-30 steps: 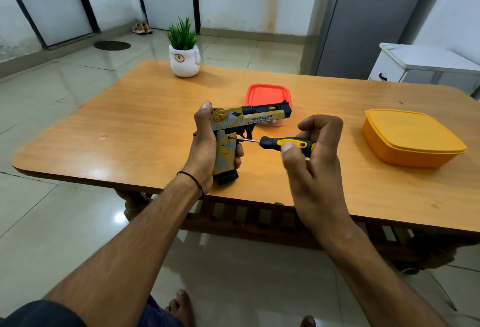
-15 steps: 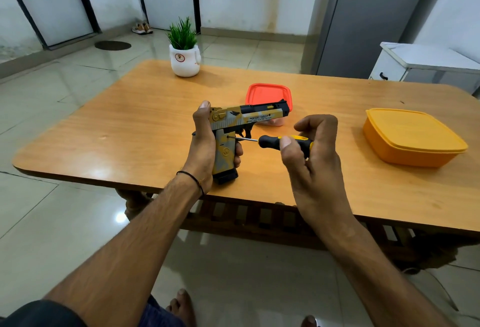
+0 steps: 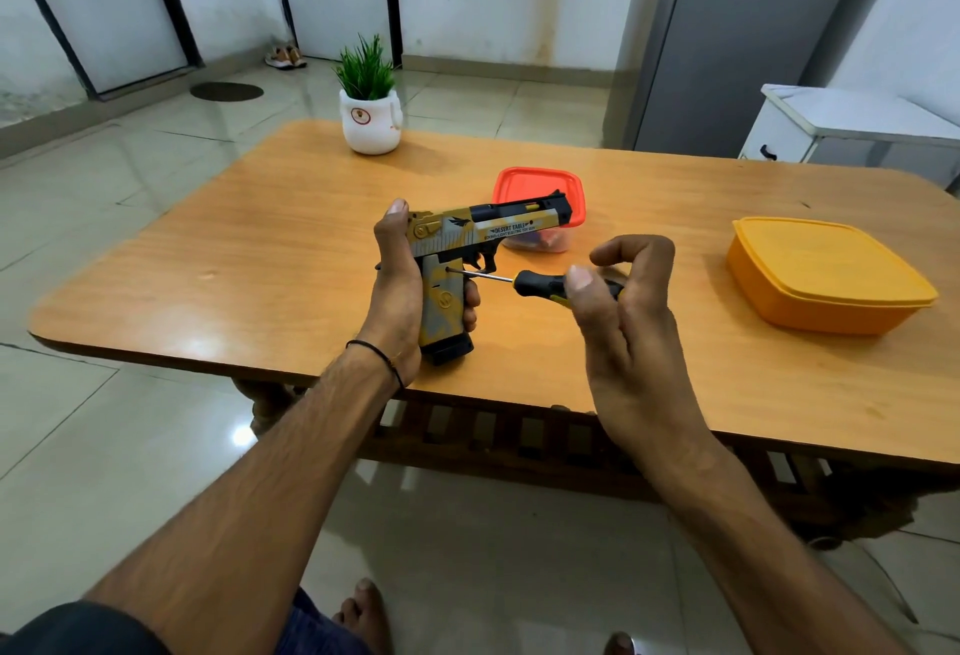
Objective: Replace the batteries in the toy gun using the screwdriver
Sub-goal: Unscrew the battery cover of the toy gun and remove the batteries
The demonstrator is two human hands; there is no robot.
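Note:
A yellow, grey and black toy gun point(image 3: 467, 243) stands upright over the table's near edge, barrel pointing right. My left hand point(image 3: 397, 290) grips its handle from the left, thumb up along the back. A screwdriver point(image 3: 540, 283) with a black and yellow handle lies level, its thin shaft tip set against the upper part of the grip. My right hand point(image 3: 623, 311) pinches the screwdriver handle between thumb and fingers.
A small clear tub with a red lid point(image 3: 540, 186) sits just behind the gun's barrel. An orange lidded box point(image 3: 826, 275) rests at the right. A white pot with a green plant point(image 3: 370, 119) stands at the far edge of the wooden table point(image 3: 260, 259).
My right hand's fingers have shifted round the screwdriver handle while the tip stays at the grip. The gun and my left hand have hardly moved.

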